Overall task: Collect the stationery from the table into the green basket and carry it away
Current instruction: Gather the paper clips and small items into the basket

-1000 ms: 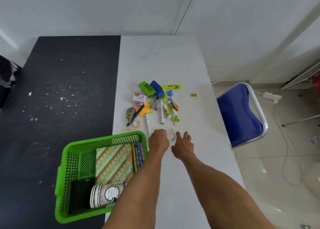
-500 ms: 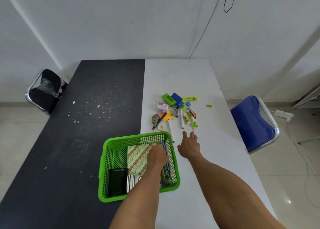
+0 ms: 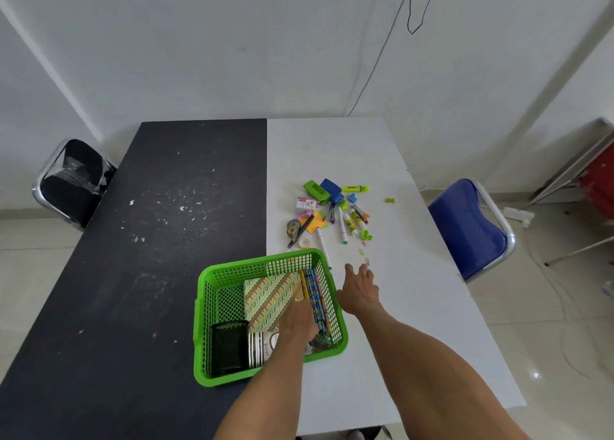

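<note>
Now the left hand [image 3: 300, 320] has moved off the table [image 3: 415, 306] into the near green basket [image 3: 262, 263], its fingers hidden so I cannot tell their grip, while the right hand [image 3: 358, 290], spread open and empty, nears the paper clips [image 3: 365, 260], with most stationery [image 3: 342, 226] lying farther out

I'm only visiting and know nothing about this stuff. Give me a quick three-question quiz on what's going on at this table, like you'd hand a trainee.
1. Fill the gap: the right hand reaches toward paper clips on the ___ half of the table.
2. Which hand is inside the green basket? A) left hand B) right hand C) neither
3. True or false: the basket is empty.
Key: 1 white. 2 A. 3 false; it holds a patterned notebook, pencils and a black mesh cup.
</note>
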A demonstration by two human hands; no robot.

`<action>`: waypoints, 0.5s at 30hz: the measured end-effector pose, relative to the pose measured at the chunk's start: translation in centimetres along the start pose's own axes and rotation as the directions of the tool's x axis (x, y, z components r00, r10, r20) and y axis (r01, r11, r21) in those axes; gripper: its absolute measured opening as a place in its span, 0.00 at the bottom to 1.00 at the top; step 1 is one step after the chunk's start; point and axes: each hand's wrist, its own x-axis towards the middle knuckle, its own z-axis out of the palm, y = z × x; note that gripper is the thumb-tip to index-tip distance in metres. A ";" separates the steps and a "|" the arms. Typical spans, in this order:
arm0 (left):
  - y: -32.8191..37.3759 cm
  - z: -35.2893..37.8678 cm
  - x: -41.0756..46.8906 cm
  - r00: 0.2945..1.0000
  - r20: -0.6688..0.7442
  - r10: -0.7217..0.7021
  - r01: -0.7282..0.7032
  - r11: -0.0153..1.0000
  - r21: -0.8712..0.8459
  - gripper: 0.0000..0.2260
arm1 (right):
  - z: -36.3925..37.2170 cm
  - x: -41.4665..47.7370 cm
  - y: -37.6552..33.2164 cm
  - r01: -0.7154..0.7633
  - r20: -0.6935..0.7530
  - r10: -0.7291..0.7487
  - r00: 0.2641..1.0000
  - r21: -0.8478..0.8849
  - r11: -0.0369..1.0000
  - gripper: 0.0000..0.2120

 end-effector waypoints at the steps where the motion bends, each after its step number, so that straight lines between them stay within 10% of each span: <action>1: -0.1 0.0 0.1 1.000 -0.002 0.000 0.000 1.000 0.004 0.09 | 0.0 0.0 0.0 -0.002 0.000 0.002 1.000 0.002 1.000 0.30; 15: 3.7 -3.0 4.8 0.966 -0.237 0.103 -0.093 0.994 0.054 0.06 | -0.6 3.2 1.7 -0.010 0.022 0.010 1.000 0.007 1.000 0.29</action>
